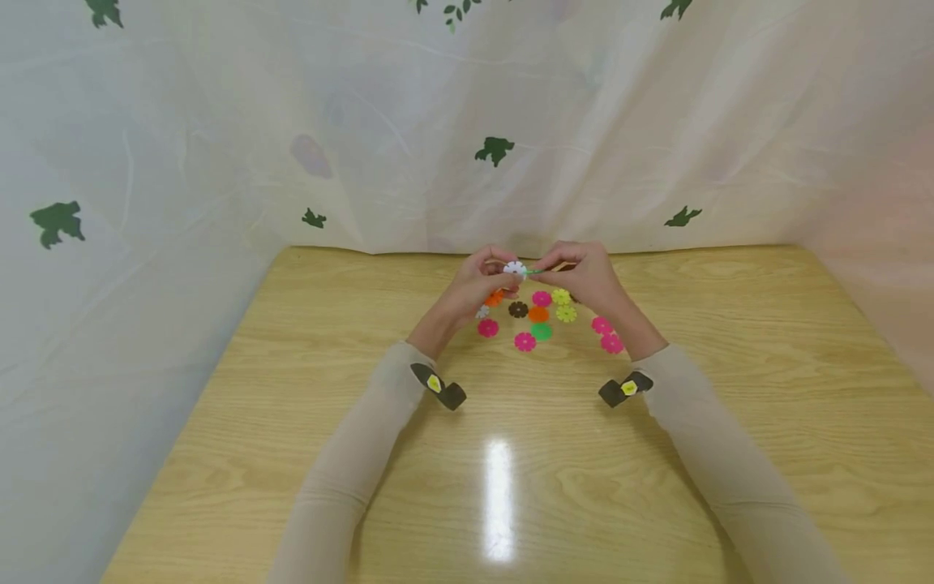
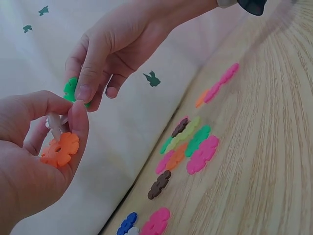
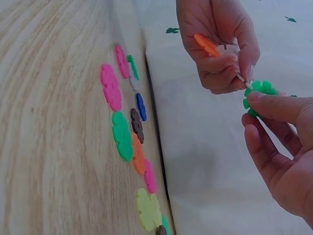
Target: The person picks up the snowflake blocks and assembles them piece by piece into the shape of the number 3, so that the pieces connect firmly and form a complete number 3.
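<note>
Above the far side of the table, my two hands meet. Between thumb and fingers, the left hand (image 1: 474, 290) pinches a white notched flower disc (image 1: 514, 268). An orange flower disc (image 2: 61, 149) stands at an angle against the white one, inside the curve of the left fingers. My right hand (image 1: 587, 276) pinches a green flower disc (image 3: 261, 93) between thumb and fingertips. In the right wrist view the green disc's edge is right at the white disc's edge, beside the left fingertips. Part of the white disc is hidden by the left fingers.
Below the hands, flower discs lie flat on the wooden table (image 1: 292, 341): several pink (image 1: 524, 341), brown (image 1: 518, 310), yellow (image 1: 566, 313), orange (image 1: 538, 315), green (image 1: 541, 332) and blue (image 2: 127, 223). A pale curtain (image 1: 409, 162) hangs behind the table's far edge.
</note>
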The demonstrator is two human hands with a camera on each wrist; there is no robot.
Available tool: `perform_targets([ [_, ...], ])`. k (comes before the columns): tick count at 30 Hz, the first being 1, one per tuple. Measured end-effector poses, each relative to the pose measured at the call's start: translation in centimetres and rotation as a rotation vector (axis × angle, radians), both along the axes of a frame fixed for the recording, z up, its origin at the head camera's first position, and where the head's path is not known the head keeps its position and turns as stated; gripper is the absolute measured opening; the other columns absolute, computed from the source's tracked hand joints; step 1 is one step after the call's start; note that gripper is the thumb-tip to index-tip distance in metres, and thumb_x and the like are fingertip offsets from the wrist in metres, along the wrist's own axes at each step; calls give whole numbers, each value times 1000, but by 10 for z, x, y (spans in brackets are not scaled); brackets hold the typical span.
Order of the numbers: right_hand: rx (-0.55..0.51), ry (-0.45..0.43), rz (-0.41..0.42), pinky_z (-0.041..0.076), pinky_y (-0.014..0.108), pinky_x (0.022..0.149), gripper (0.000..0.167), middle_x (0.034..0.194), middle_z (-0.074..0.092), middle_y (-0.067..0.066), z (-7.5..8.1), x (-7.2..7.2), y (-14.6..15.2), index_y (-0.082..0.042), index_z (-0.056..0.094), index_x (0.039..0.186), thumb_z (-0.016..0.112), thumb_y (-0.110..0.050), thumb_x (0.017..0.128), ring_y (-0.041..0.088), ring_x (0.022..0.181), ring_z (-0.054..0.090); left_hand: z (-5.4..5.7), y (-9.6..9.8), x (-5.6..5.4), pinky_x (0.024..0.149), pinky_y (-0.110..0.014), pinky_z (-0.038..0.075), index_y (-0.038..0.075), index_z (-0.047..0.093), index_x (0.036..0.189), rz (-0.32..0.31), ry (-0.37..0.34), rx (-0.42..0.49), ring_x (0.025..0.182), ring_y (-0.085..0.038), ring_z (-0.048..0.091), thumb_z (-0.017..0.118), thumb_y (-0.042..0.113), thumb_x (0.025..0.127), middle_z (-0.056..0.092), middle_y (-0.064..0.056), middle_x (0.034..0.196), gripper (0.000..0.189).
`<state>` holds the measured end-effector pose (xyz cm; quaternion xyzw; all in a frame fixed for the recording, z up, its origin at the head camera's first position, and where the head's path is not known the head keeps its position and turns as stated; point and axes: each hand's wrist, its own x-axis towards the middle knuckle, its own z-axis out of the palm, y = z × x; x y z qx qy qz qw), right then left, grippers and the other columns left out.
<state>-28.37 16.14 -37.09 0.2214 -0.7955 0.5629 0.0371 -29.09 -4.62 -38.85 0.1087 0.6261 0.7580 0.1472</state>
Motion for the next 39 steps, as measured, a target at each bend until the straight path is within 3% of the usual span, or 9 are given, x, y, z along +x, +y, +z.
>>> perform_targets([
  [7, -10, 14, 12, 63, 25, 68, 9, 81, 70, -4, 1, 0, 2, 3, 80, 90, 80, -5, 87, 13, 68, 67, 4, 1, 1, 70, -23, 62, 8, 58, 99, -8, 7, 7, 71, -15, 64, 61, -9, 95, 65, -6, 91, 18],
  [16, -37, 57, 12, 63, 22, 69, 6, 79, 71, 0, -3, -2, -1, 3, 80, 89, 80, -2, 86, 22, 72, 69, 5, 0, 1, 70, -24, 62, 8, 59, 96, 0, 9, 18, 69, -15, 64, 61, -10, 94, 64, -7, 90, 18],
  [20, -32, 84, 1, 62, 20, 69, 5, 80, 71, 8, -2, -1, -4, 2, 80, 89, 80, -2, 86, 25, 72, 68, 8, -1, 2, 69, -24, 62, 8, 59, 97, 11, 14, 15, 68, -16, 64, 62, -10, 94, 62, -7, 89, 18],
  [26, -39, 129, 4, 61, 18, 70, 3, 83, 69, 21, 0, 2, -8, 4, 80, 88, 78, 2, 86, 12, 71, 66, 10, -2, 2, 68, -24, 62, 8, 59, 97, 18, -1, 20, 66, -16, 64, 61, -10, 94, 61, -8, 89, 18],
  [33, -65, 128, 8, 61, 18, 70, 3, 83, 70, 17, 0, 6, -10, 5, 79, 89, 77, 4, 86, 17, 72, 67, 11, -3, 5, 68, -23, 62, 8, 58, 97, 15, -11, 22, 65, -15, 65, 61, -10, 94, 63, -8, 88, 18],
  [39, -47, 112, -5, 60, 17, 70, 6, 83, 71, 7, 2, 7, -8, 4, 79, 92, 77, 4, 87, 13, 72, 66, 12, -2, 6, 71, -24, 63, 8, 58, 97, -4, -11, 15, 68, -16, 66, 60, -8, 95, 65, -8, 91, 17],
])
